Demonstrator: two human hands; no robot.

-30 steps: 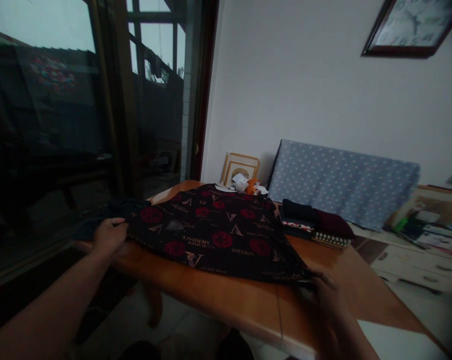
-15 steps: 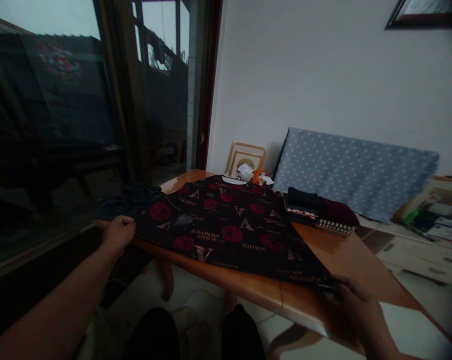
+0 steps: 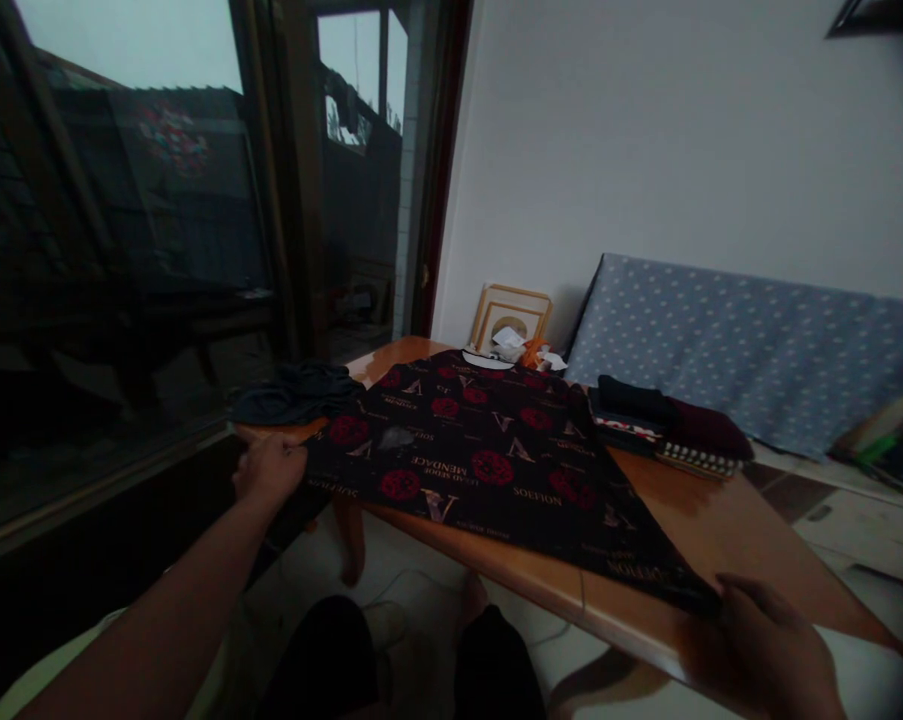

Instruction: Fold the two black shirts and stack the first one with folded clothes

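A black shirt (image 3: 466, 455) with red roses and pale lettering lies spread over the wooden table (image 3: 665, 500), its neckline at the far side. My left hand (image 3: 271, 468) is closed on the shirt's near left corner at the table edge. At the near right corner, my right hand (image 3: 773, 635) pinches the hem, its fingers partly dark and blurred. Between both hands the hem is drawn fairly straight along the table's front edge. Beyond my left hand lies a crumpled dark garment (image 3: 293, 393).
Folded clothes (image 3: 661, 425) are stacked at the table's right. Picture frames (image 3: 511, 315) and an orange-and-white bundle (image 3: 537, 355) stand at the back. A blue dotted cloth (image 3: 736, 340) covers something by the wall. Glass doors (image 3: 143, 200) rise at the left; my knees are below the table.
The view has turned slightly left, so most things sit further right. Both hands keep hold of the shirt's corners, and its near right corner is drawn a little further toward me.
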